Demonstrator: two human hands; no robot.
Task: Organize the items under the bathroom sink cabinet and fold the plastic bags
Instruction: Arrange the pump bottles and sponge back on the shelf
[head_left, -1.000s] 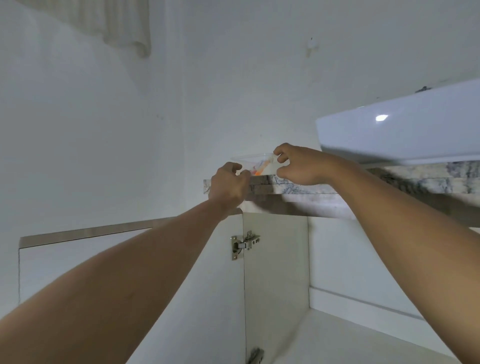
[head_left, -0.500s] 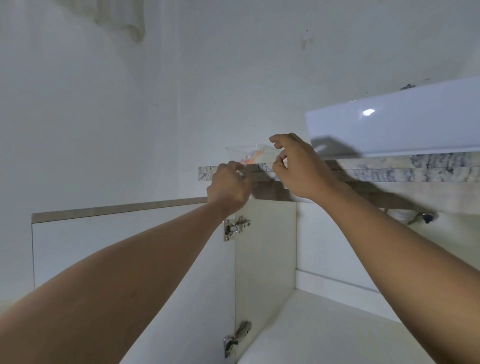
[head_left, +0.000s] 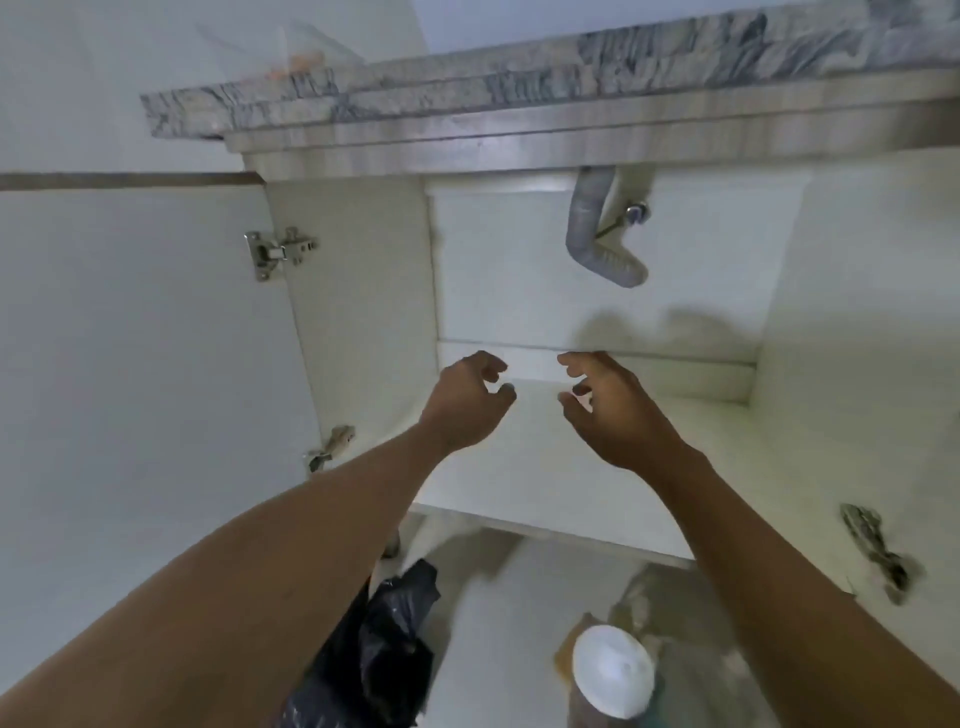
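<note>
My left hand (head_left: 465, 402) and my right hand (head_left: 613, 410) hover side by side in front of the open white sink cabinet (head_left: 571, 452), both with curled, parted fingers and nothing in them. A clear plastic container with something orange inside (head_left: 301, 54) rests on the left end of the marble countertop (head_left: 467, 85), far above the hands. On the floor below lie a crumpled black plastic bag (head_left: 384, 649) and a jar with a white lid (head_left: 613, 670), beside a translucent bag (head_left: 670, 613).
A grey corrugated drain hose (head_left: 597, 234) hangs inside the cabinet at the top. The left cabinet door (head_left: 130, 364) stands open with hinges (head_left: 278, 252) on its edge. The right door (head_left: 872, 415) is open too.
Both hands let go of the clear container on the countertop and dropped down in front of the cabinet opening. My view tilted downward, bringing the floor items into sight.
</note>
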